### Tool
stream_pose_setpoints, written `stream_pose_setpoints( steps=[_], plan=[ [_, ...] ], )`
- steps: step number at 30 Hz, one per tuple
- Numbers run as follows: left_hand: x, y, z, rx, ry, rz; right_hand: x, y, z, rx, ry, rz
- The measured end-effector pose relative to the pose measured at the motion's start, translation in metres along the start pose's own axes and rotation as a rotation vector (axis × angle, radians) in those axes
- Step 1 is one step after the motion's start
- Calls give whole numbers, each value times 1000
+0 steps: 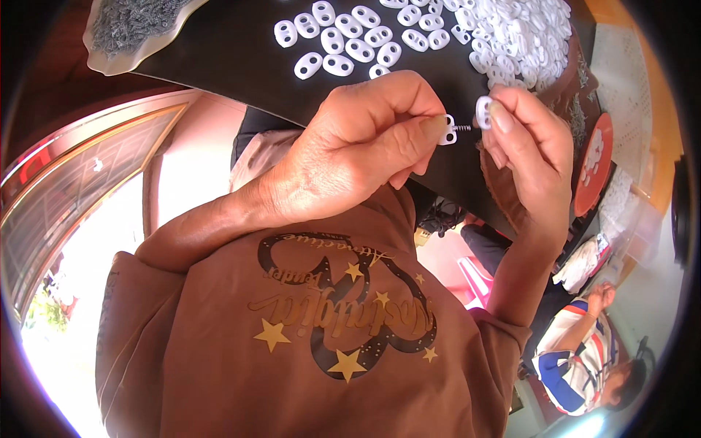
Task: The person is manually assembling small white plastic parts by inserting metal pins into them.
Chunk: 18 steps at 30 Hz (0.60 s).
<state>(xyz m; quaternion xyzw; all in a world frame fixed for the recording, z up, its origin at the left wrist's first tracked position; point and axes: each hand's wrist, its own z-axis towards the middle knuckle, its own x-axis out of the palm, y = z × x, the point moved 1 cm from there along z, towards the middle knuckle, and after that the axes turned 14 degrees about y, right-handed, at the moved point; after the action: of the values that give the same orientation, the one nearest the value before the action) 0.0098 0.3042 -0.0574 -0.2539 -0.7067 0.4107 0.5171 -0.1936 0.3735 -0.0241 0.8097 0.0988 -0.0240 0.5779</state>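
1. White oval pieces: we see smooth, slightly glossy plastic, loose and heaped at the upper right of the frame.
2. Small spring: we take it for fine coiled metal, dull grey, between two white plastic pieces at the fingertips.
3. Black work surface: matt and smooth to our eye; material unclear.
4. Tray, upper left: pale, translucent-looking plastic, holding a grey mass of wiry metal.
5. Brown shirt: soft matt cloth; we note shiny gold star prints.
6. Red dish, right: glossy plastic.
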Motion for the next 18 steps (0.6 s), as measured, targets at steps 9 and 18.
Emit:
stream_pose_setpoints(
  steps=[9,18],
  plan=[
    [6,-1,4,-79,-20,57,-5,2,-8,-15,125,-26],
    [10,4,2,-28,-45,117,0,2,-14,-29,147,30]
  ],
)
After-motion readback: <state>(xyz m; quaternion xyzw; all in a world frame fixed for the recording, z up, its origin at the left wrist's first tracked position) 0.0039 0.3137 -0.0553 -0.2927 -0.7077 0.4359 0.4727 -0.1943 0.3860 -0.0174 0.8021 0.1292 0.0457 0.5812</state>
